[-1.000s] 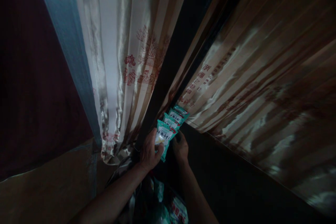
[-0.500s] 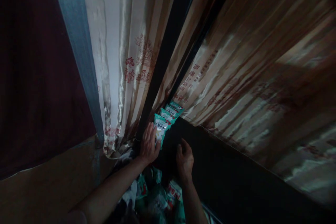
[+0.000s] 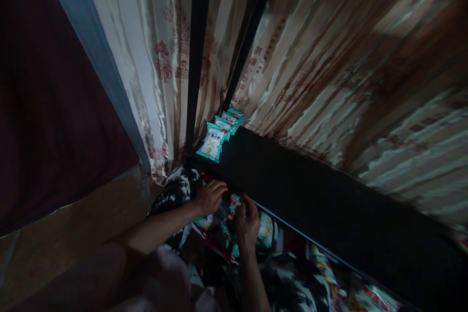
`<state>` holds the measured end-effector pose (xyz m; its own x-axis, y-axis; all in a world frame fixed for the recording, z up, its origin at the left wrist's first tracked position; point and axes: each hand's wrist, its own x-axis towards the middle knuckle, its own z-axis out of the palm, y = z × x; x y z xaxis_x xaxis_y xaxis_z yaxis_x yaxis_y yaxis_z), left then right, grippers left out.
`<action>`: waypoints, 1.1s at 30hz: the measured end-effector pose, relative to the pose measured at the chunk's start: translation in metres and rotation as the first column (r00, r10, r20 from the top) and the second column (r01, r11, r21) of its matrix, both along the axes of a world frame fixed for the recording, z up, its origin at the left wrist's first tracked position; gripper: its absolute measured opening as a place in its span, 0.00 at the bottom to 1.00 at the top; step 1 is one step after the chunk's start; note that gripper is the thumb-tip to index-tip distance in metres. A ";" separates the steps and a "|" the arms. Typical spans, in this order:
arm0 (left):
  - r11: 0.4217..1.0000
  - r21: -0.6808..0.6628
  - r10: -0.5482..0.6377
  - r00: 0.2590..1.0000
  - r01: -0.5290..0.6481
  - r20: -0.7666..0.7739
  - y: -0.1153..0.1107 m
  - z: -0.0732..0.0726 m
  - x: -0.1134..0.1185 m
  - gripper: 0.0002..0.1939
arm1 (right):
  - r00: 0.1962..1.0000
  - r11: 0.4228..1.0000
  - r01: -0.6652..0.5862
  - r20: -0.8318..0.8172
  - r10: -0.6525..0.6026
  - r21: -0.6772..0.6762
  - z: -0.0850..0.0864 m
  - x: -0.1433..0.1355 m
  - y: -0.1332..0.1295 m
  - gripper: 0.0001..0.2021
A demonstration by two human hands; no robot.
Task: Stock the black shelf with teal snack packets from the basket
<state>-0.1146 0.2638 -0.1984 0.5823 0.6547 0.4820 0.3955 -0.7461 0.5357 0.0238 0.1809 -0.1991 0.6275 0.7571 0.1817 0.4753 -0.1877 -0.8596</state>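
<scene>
Green packets (image 3: 211, 143) lie beyond left hand (image 3: 209, 198) and right hand (image 3: 248, 223); whether the hands grip is unclear.

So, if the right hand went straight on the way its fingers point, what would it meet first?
Most likely the near edge of the black shelf, just beyond the right hand in the picture. Depth is unclear, so it might pass over or under that edge.

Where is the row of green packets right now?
In the head view, the row of green packets lies just left of centre, on the left end of the black surface, beside the curtains and beyond the left hand.
</scene>
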 end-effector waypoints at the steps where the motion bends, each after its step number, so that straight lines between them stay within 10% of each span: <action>1: 1.000 -0.024 -0.001 0.999 0.000 -0.034 -0.002 -0.003 0.000 0.19 | 1.000 1.000 -0.009 -0.021 0.009 -0.026 -0.009 -0.002 -0.009 0.24; 14: 0.942 -0.256 0.151 0.956 -0.216 -0.250 -0.033 -0.049 -0.004 0.26 | 0.988 0.976 -0.156 -0.004 0.158 -0.154 -0.062 -0.028 -0.040 0.23; 25: 0.892 -0.394 0.172 0.972 -0.222 -0.158 -0.040 -0.028 -0.007 0.24 | 0.974 0.994 -0.085 -0.216 0.069 -0.067 -0.055 -0.023 -0.048 0.26; 33: 0.653 -0.711 0.450 0.889 -0.261 0.087 -0.049 -0.010 -0.008 0.21 | 0.934 0.995 -0.098 -0.347 0.087 -0.014 -0.028 -0.029 -0.052 0.31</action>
<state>-0.1224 0.2148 -0.2088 0.1649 0.9832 -0.0781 0.3441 0.0168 0.9388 -0.0048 0.1286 -0.2274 0.5741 0.8167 -0.0581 0.1665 -0.1859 -0.9684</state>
